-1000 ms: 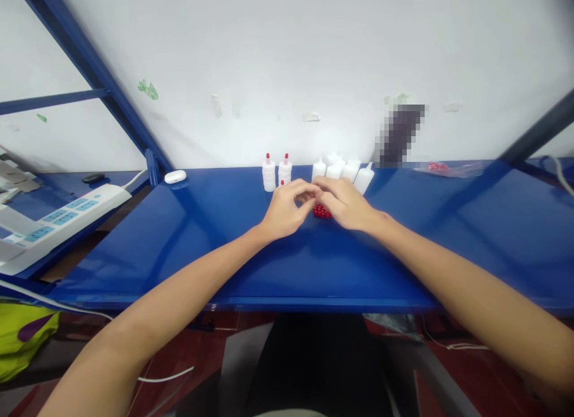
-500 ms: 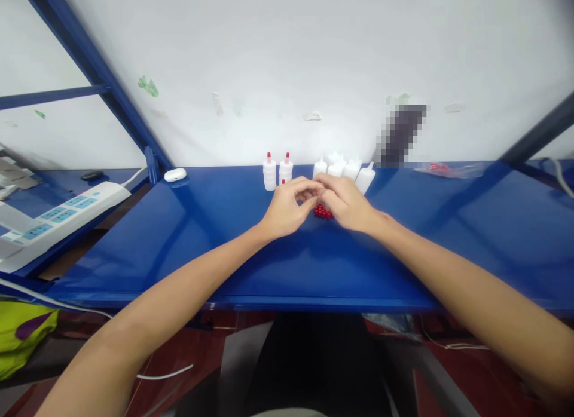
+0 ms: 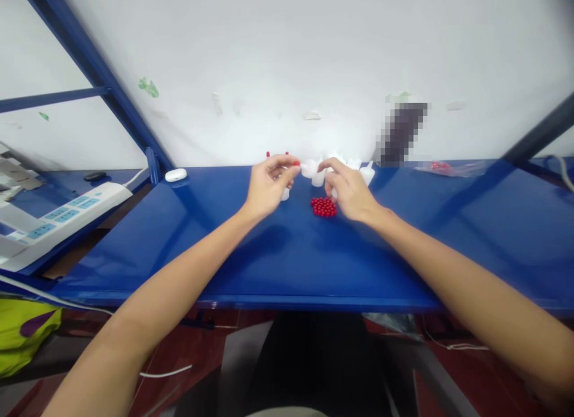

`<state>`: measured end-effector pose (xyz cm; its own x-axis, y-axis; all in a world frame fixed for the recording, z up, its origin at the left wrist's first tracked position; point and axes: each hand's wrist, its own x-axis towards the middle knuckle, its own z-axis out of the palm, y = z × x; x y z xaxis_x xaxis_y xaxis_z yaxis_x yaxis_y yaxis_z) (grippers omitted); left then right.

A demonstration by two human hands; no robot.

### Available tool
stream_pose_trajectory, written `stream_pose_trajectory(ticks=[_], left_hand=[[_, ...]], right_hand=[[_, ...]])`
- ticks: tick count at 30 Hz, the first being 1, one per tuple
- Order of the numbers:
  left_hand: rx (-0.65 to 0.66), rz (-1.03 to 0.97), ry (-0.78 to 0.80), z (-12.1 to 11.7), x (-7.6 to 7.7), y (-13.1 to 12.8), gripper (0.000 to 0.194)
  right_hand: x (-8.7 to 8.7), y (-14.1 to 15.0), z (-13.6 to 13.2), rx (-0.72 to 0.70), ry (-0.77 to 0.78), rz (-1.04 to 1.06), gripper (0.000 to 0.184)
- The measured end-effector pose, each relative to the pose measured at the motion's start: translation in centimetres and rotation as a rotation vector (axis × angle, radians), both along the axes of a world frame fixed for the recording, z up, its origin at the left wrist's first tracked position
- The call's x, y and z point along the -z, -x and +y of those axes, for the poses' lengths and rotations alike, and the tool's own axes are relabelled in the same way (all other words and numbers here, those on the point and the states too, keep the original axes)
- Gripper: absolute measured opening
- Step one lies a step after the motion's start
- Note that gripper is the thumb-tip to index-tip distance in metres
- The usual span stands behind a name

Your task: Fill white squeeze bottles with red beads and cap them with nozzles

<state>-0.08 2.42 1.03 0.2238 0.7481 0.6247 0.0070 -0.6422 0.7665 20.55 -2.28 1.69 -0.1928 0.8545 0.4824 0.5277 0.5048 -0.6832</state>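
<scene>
From my remote post I see a white power strip (image 3: pixel 69 217), a rounded white case (image 3: pixel 176 175) and, lower left, yellow-green fabric (image 3: pixel 22 345).

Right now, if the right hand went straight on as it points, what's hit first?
The right hand would likely meet the white bottle between the hands, then the left hand. Depth is unclear; it may be touching the bottle.

Left hand (image 3: pixel 270 187) pinches red cap (image 3: pixel 296 163) at the tip of a sideways white squeeze bottle (image 3: pixel 308 168). Right hand (image 3: pixel 353 192), fingers curled, sits at the bottle's other end; grip unclear. Loose red caps (image 3: pixel 323 208) cluster on blue tabletop (image 3: pixel 287 267).
</scene>
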Motion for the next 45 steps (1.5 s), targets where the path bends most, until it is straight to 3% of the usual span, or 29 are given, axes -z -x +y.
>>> stream_pose_trajectory(ticks=[3,6,9,14,19,32,39,45], left_hand=[[-0.168,0.045,-0.058,1.6,-0.2,1.9,0.025],[-0.304,0.109,-0.160,2.5,0.0,3.4,0.019],[-0.363,0.162,-0.247,2.9,0.2,4.2,0.015],[-0.321,0.236,-0.248,2.9,0.0,4.3,0.016],[-0.289,0.262,-0.259,2.6,0.0,4.2,0.016],[-0.264,0.412,-0.319,2.9,1.2,3.9,0.017],[-0.290,0.407,-0.296,2.9,1.6,3.6,0.018],[-0.304,0.402,-0.287,2.5,1.5,3.4,0.017]], right_hand=[[0.0,0.1,0.5,-0.028,0.100,0.096,0.019],[-0.1,0.3,0.9,-0.048,0.215,0.048,0.015],[0.0,0.3,0.9,0.071,0.147,-0.127,0.012],[-0.1,0.1,0.6,0.167,-0.048,-0.232,0.019],[-0.6,0.2,0.0,0.124,-0.007,-0.147,0.028],[-1.1,0.1,0.0,0.154,0.025,-0.141,0.028],[-0.6,0.3,-0.2,0.000,0.005,-0.087,0.028],[-0.6,0.4,-0.3,-0.048,0.024,-0.066,0.022]])
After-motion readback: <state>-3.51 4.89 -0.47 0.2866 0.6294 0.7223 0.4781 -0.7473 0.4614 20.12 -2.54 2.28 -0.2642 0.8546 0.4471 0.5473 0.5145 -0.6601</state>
